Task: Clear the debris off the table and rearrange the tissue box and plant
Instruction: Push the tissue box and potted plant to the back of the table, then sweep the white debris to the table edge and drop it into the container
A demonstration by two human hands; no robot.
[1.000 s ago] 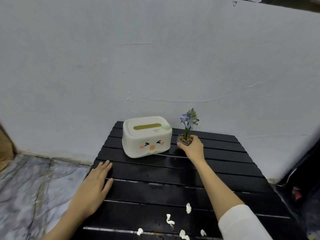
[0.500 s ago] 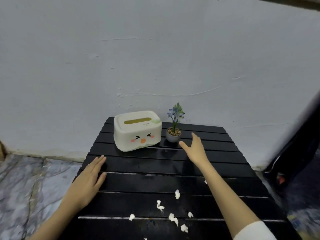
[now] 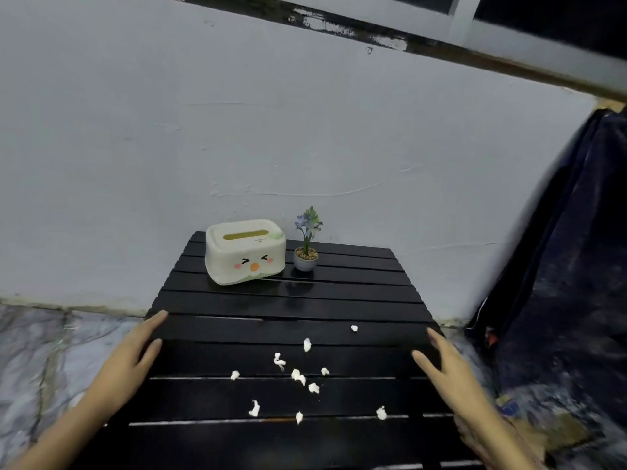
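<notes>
presently the black slatted counter (image 3: 339, 300) stands against a pale grey wall (image 3: 237, 130). at its far end sits the cream tissue box (image 3: 245, 251), its printed face turned toward the camera and its slot on top. the plant (image 3: 306, 242), a blue-flowered sprig in a small grey pot, stands upright just beside the box on its right, apart from it by a narrow gap.

debris (image 3: 298, 376) consists of small white scraps of paper scattered over the near half of the counter, mostly right of centre, with one scrap lying farther out toward the right edge. none of it touches the box or the plant.

the left hand (image 3: 130, 362) lies at the counter's left edge, fingers spread flat and empty, fingertips on the slats. the right hand (image 3: 449, 371) is at the right edge, fingers extended and loosely apart, likewise empty; whether it rests on the surface or hovers just over it cannot be told. both hands are well apart from the box, the plant and the scraps.

a dark cloth (image 3: 576, 266) hangs at the right.
</notes>
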